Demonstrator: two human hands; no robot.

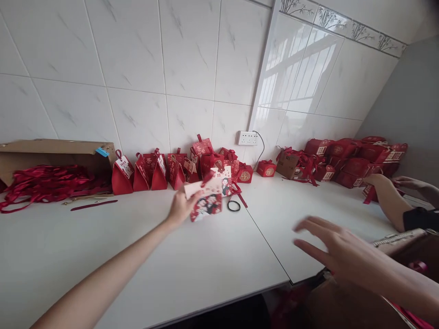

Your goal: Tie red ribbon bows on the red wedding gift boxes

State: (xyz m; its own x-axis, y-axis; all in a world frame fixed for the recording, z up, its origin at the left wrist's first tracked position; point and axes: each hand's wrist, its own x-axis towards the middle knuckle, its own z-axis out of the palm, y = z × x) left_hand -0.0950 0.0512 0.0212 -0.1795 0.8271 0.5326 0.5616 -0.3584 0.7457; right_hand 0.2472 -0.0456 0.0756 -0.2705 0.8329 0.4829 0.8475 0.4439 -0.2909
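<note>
My left hand grips the left side of a small printed card box, pink on top with red and black figures, a little blurred, above the white table. Behind it stands another white and red printed piece. A black ring lies to the right of the held box. My right hand, blurred by motion, is over the table's right part with fingers apart and nothing in them.
Red gift boxes line the wall. A cardboard box with red ribbons is at left. More red boxes are piled at right, where another person's hands work. An open carton stands at the lower right.
</note>
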